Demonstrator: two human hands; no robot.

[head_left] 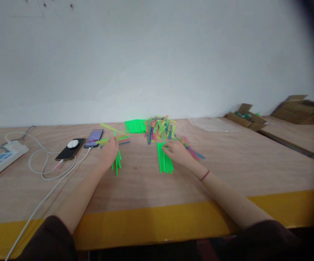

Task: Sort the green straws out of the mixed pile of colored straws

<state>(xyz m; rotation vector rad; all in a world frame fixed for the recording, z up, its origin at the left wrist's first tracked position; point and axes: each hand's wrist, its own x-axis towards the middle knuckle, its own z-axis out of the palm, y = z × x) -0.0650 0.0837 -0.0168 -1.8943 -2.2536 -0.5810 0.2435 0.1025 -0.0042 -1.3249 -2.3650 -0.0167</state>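
On wooden table (pixel 146 192): my left hand (pixel 110 152) at loose green sticks (pixel 117 166), yellow stick (pixel 108 127) lying just beyond; fingers curled, cannot tell whether they pinch anything. My right hand (pixel 174 149) over upper end of green bundle (pixel 164 161), fingers bent and close together; cannot tell if gripping. Farther back, near wall (pixel 157 58), green row (pixel 134 126) beside mixed-colour heap (pixel 159 128). Phone (pixel 95 137) left of my left hand.

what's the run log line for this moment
left hand: at scattered green sticks | right hand: at nearer green row | mixed-colour pile: near wall
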